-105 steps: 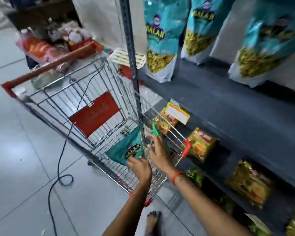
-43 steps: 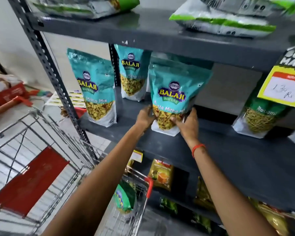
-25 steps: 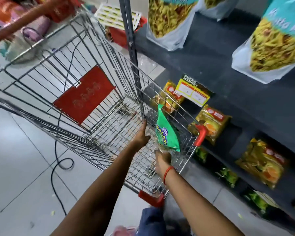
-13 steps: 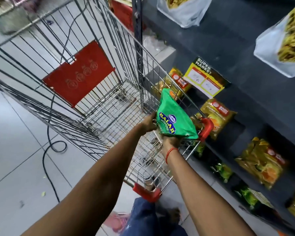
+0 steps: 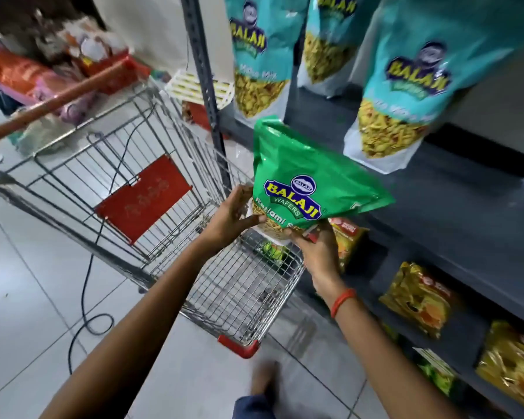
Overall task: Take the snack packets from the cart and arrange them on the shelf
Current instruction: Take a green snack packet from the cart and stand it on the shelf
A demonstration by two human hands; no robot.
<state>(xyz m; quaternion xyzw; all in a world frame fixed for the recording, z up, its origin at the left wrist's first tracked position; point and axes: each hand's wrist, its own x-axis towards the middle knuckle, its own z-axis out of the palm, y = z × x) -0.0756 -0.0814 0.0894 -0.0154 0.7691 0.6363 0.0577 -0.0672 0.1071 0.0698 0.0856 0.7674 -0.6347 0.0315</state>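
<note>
Both hands grasp the glossy green Balaji snack pouch at its bottom edge, mid-frame above the wire shopping cart: left hand at the lower left corner, right hand underneath. Best to keep it upright and set it on the dark grey shelf, right of the 3 teal pouches. The cart looks nearly empty; only something green shows through the mesh.

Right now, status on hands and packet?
Both hands, left hand and right hand, grip green Balaji packet. Packet above cart, short of shelf. Path clear.
</note>
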